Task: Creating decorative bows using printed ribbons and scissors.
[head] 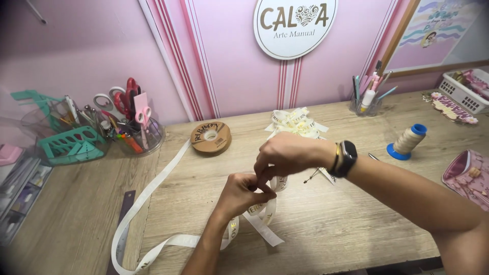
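My left hand (pixel 243 192) pinches folded loops of cream printed ribbon (pixel 266 210) at the middle of the wooden table (pixel 326 224). My right hand (pixel 288 155), with a dark watch on its wrist, is closed over the same loops from above, fingers meeting those of the left. The ribbon's long tail (pixel 153 191) runs left in a curve along the table and back toward a flat brown ribbon spool (pixel 211 137). A pile of finished cream ribbon pieces (pixel 295 122) lies just behind my hands.
A round clear tub of scissors (pixel 133 122) and a teal organiser (pixel 71 140) stand at the left. A cone of beige thread on a blue base (pixel 407 141), a pen cup (pixel 368 99), a white basket (pixel 466 89) and a pink pouch (pixel 466 175) are at the right. A ruler (pixel 122 224) lies at the table's left edge.
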